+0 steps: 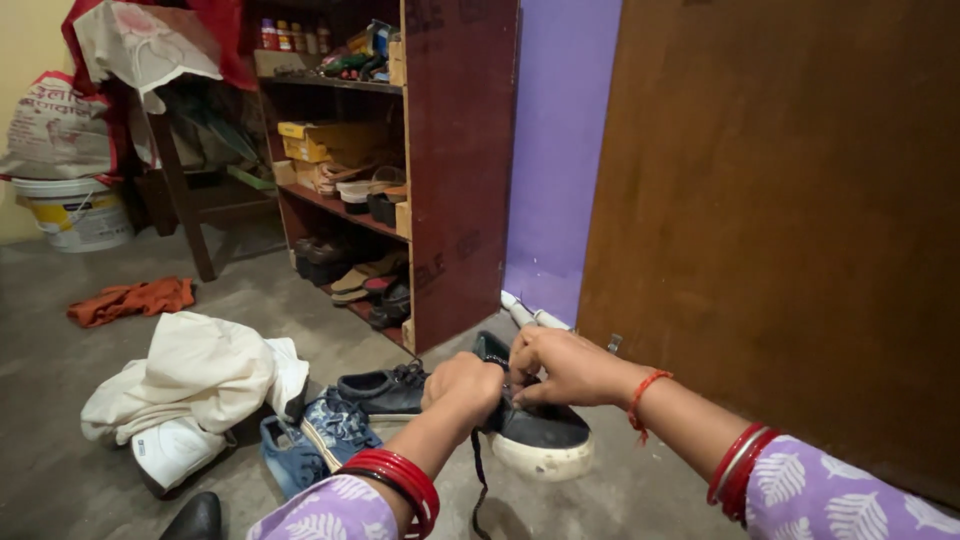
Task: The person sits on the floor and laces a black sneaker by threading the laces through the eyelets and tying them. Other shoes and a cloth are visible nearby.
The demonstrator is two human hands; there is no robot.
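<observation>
A dark navy sneaker (pixel 540 432) with a white toe cap is held above the floor, toe toward me. My left hand (pixel 463 388) is closed around its near side, and a dark lace (pixel 478 480) hangs down below that hand. My right hand (pixel 560 365) pinches the top of the shoe near its opening. Red bangles sit on both wrists, and a red thread is tied on the right one. The matching dark sneaker (pixel 385 390) lies on the floor just left of my left hand.
Blue patterned shoes (pixel 325 432), a white shoe (pixel 178 450) and a cream cloth (pixel 200 372) lie at left. A black shoe tip (pixel 195 518) shows below. An orange rag (pixel 130 300), white bucket (pixel 80 212), brown shoe rack (pixel 400 170) and wooden door (pixel 790 220) surround.
</observation>
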